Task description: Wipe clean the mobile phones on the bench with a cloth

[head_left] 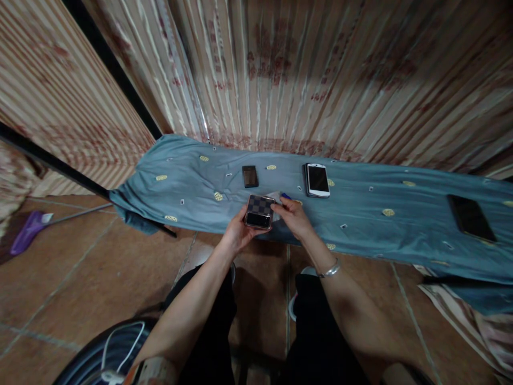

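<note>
My left hand [239, 231] is wrapped round a small folded flip phone [260, 207] with a checkered upper part and a glossy dark strip below. It is held over the front edge of the cloth-covered bench. At the phone's right side is my right hand [294, 216], its fingers closed and the tips by the phone's edge. A small blue thing [285, 196] shows at those fingers, and a whitish patch, perhaps a cloth or wipe, lies behind them. What exactly the right fingers grip is too small to tell.
Blue patterned cloth [360, 214] covers the long bench. On it lie a small dark square item [250, 176], a white phone [318, 180] atop a darker one, and a black phone or tablet [472, 218]. Curtains hang behind; a purple broom [30, 232] is at left.
</note>
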Demonstrator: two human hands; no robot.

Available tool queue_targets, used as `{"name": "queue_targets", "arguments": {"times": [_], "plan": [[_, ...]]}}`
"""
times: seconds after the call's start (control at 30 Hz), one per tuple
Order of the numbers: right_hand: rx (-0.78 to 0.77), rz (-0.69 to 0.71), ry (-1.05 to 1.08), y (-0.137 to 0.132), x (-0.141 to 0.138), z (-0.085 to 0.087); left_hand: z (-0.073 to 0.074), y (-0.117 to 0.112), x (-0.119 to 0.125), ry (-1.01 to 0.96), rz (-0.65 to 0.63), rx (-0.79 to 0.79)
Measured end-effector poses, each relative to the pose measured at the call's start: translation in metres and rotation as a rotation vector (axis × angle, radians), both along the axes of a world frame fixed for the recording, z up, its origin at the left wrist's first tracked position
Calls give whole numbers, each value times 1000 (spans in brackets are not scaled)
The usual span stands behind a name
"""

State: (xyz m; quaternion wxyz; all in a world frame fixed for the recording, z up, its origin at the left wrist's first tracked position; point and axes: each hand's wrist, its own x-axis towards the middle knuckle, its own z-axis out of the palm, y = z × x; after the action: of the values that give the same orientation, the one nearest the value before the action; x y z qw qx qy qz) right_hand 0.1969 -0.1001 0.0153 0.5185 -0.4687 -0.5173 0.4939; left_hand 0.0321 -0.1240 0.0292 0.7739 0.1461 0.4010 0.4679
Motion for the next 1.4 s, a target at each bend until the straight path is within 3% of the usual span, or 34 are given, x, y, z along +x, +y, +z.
{"name": "queue_targets", "arguments": {"times": [0.27, 0.6, 0.73, 0.97, 1.4], "plan": [[135, -29, -297, 1, 5, -3, 5, -1, 3, 32, 25, 13], [148, -57, -290, -5, -3, 0, 2, -4, 8, 67, -21, 55], [212, -28, -332, -7, -4, 0, 2, -5, 9, 63, -32, 67], [290, 43, -631, -8, -3, -1, 1, -6, 10, 41, -24, 58], [480, 115, -821, -19, -19, -7, 8, -7, 16, -16, 45, -61]]}}
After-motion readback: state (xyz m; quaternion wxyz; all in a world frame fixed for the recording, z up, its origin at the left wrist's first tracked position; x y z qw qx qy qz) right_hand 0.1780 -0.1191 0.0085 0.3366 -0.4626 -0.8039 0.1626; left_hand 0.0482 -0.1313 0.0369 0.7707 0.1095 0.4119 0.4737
